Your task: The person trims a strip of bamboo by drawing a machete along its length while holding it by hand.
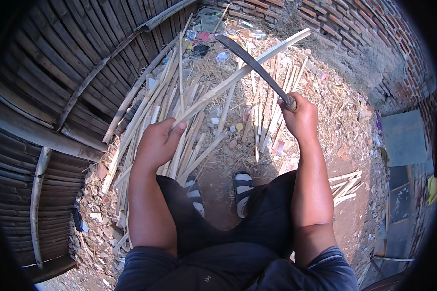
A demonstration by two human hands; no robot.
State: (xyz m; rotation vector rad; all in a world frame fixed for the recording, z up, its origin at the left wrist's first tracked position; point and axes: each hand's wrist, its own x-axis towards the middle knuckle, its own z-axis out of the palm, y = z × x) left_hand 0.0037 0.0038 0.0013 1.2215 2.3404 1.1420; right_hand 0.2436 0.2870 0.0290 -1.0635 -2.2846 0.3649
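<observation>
My left hand (pixel 158 140) grips the near end of a long pale bamboo strip (pixel 247 68), which runs up and to the right toward the brick wall. My right hand (pixel 301 116) is closed on the wooden handle of a long dark curved blade (pixel 252 63). The blade rises to the upper left and crosses the strip about midway along it. Both hands are raised above my knees, and my two sandalled feet (pixel 243 186) rest on the dirt below.
Several split bamboo strips (pixel 179 111) lie piled on the ground ahead. A woven bamboo fence (pixel 58 97) curves along the left. A brick wall (pixel 374 29) stands at the upper right. A small bundle of strips (pixel 347 186) lies to the right. Litter and chips cover the dirt.
</observation>
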